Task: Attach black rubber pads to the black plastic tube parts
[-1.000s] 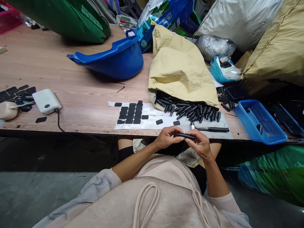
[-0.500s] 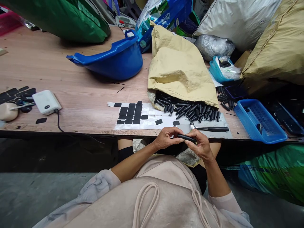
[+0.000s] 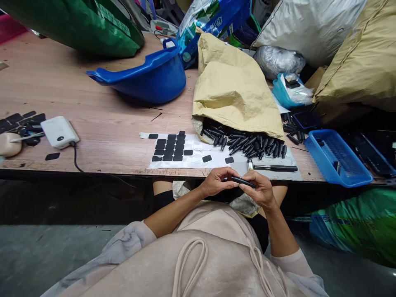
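Between both hands, just off the table's front edge, is a slim black cylindrical piece (image 3: 243,181). The fingertips of my left hand (image 3: 218,181) close on its left end. My right hand (image 3: 260,189) pinches its right part between thumb and fingers. Beyond the hands lies a hammer (image 3: 274,168) with a black handle and a shiny head. Behind it, many similar black pieces (image 3: 247,144) spill from the mouth of a yellow sack (image 3: 235,95). To the left, black rounded stickers (image 3: 170,148) sit in rows on a white backing sheet (image 3: 198,146).
A blue basin (image 3: 148,78) lies tilted on the table (image 3: 102,136). At right stands a blue plastic basket (image 3: 343,165) with a few black pieces in it. A white box with a cable (image 3: 60,132) sits at left. Large sacks (image 3: 315,29) crowd the back.
The black piece has tilted a little, its right end now lower, and shows more along the right fingers. Both hands stay in nearly the same place. The table things have not moved.
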A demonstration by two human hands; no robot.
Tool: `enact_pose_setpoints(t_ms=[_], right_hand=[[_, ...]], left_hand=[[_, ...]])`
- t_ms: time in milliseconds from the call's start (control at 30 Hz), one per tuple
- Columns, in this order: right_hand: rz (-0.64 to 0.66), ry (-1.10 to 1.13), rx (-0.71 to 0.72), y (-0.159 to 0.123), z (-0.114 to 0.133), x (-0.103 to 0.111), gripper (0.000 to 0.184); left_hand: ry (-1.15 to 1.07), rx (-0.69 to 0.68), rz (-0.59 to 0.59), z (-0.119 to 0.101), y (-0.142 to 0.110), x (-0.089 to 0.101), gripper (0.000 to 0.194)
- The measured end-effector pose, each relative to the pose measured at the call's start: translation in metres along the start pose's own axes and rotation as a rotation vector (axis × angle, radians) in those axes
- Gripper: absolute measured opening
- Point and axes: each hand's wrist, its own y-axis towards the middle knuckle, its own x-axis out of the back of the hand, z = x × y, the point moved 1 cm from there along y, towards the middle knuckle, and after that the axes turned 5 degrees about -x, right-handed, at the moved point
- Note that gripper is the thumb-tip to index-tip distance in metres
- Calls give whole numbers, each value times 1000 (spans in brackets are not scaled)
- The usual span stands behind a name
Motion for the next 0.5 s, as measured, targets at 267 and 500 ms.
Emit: enact_pose_setpoints(t_ms=[267, 500], right_hand=[[105, -193, -1, 6, -7, 27, 28], [-151, -972, -73, 15, -55, 119, 41]], left_hand=[[89, 68, -24, 1, 6, 1, 36], [612, 0, -113, 11, 37, 18, 17]])
